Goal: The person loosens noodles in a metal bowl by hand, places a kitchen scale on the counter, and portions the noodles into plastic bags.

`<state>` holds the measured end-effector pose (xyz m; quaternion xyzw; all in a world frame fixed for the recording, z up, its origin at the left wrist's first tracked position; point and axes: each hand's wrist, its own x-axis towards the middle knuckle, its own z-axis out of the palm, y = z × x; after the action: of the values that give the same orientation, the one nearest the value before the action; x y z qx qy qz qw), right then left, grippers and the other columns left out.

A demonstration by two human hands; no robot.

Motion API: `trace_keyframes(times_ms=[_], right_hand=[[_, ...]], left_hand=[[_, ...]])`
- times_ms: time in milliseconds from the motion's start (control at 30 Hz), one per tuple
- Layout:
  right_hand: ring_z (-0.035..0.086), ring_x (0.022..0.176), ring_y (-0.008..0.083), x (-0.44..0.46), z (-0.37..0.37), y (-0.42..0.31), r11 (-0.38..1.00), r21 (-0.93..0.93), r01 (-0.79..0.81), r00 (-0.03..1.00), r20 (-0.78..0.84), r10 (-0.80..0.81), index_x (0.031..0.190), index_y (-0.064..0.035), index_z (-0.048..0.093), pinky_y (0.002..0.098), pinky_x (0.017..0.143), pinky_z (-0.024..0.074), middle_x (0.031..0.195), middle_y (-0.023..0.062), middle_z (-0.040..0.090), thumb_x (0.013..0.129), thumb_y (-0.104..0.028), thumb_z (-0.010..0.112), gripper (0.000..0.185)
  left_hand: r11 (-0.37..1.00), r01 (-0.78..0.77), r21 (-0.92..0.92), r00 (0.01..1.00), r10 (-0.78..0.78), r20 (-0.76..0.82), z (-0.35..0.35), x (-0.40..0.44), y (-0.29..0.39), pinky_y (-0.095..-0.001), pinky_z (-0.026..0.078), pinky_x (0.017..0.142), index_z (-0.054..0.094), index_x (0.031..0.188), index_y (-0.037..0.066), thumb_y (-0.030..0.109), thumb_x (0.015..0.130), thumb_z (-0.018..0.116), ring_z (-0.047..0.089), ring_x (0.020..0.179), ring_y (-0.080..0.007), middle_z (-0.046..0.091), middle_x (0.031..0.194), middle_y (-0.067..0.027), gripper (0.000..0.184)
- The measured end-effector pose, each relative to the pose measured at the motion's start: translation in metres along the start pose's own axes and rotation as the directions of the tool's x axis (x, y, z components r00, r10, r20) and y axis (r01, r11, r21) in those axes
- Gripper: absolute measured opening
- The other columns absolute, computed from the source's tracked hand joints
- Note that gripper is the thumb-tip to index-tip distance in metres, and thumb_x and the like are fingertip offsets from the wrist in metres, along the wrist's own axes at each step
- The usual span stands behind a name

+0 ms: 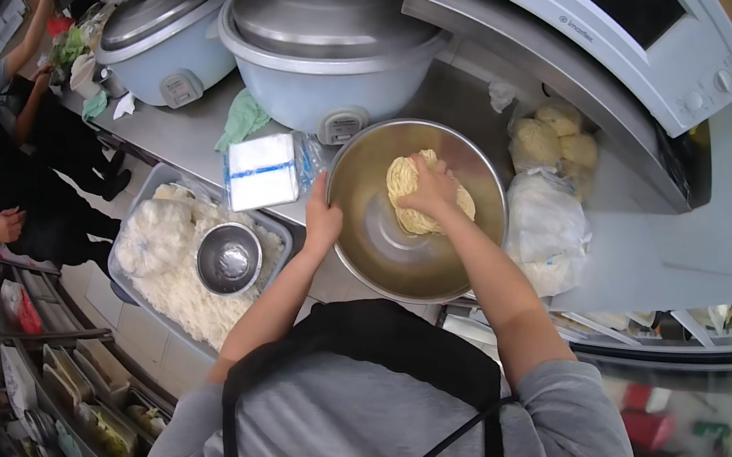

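Note:
A large metal bowl (365, 238) stands at the counter's front edge, with a bundle of pale yellow noodles (413, 218) in it. My right hand (431, 188) reaches into the bowl and rests on top of the noodles, fingers spread over them. At the bowl's left rim, my left hand (322, 218) grips the edge, thumb and fingers around it. Just left of that hand lies a plastic-wrapped white packet with a blue band (263, 172).
Two large rice cookers (323, 66) stand behind. Bagged noodle balls (539, 145) and a white plastic bag (548, 234) lie right of the bowl, under a shelf with an oven (613, 39). A tub of white shreds (163, 294) holds a small bowl (230, 259). Other people stand far left.

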<state>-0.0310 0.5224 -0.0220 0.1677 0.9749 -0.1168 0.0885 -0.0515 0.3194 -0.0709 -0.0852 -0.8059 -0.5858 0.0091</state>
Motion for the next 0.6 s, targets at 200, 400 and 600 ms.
trace_keyframes(times_ms=[200,400,600], right_hand=[[0.045,0.108,0.0327,-0.005,0.007,0.044,0.816,0.576,0.046,0.999,-0.006,-0.052,0.128,-0.0102,0.031,0.0406,0.091,0.0382,0.117,0.0178,0.044,0.058,-0.03,0.071,0.083],[0.054,0.097,0.0167,-0.012,0.025,0.075,0.06,0.938,-0.341,0.919,0.346,-0.19,0.124,-0.0063,0.039,0.0326,0.077,0.0483,0.106,0.0097,0.054,0.078,-0.02,0.058,0.051],[0.052,0.105,0.0199,0.02,-0.005,0.072,0.783,0.562,0.266,0.961,-0.084,-0.265,0.12,-0.0048,0.049,0.0309,0.088,0.0417,0.112,0.0126,0.056,0.08,-0.021,0.058,0.044]], left_hand=[[1.0,0.014,-0.009,0.999,-0.015,-0.032,0.001,0.005,-0.009,-0.0371,0.037,0.091,0.038,0.123,-0.003,-0.002,0.072,0.045,0.048,0.108,-0.0381,0.049,0.113,-0.0287,0.051],[1.0,0.005,-0.012,1.0,-0.006,-0.02,0.001,0.003,-0.008,-0.0371,0.037,0.091,0.039,0.122,-0.002,-0.002,0.072,0.045,0.048,0.107,-0.0385,0.05,0.112,-0.0282,0.051],[1.0,-0.016,0.023,0.999,0.017,-0.038,-0.002,0.001,-0.005,-0.0368,0.036,0.091,0.038,0.123,-0.002,-0.004,0.072,0.045,0.047,0.109,-0.0384,0.05,0.113,-0.027,0.051]])
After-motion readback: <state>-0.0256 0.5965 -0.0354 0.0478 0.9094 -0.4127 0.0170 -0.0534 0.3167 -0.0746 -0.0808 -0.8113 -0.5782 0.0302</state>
